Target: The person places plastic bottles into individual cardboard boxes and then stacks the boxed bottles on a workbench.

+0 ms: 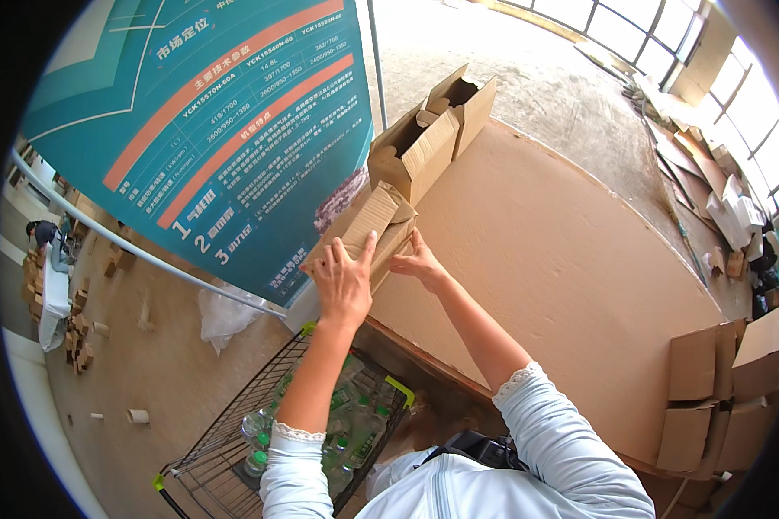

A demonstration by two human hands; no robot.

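A narrow brown cardboard box (370,227) rests at the near left corner of a large flat cardboard surface. My left hand (344,284) grips its near left part, with fingers spread over the top panel. Against the right side and end of the same box, my right hand (419,262) presses with thumb raised and fingers bent in. Between them the two hands hold the box. Its far end flap looks folded in. Just beyond stand open-topped cardboard boxes (428,156) with their flaps up; their insides are mostly dark.
The large cardboard surface (545,285) spreads to the right, with stacked boxes (692,372) at its near right corner. Below my left arm stands a wire cart (234,415) holding several clear green-capped bottles (355,424). A teal banner (225,112) on a metal frame borders the left.
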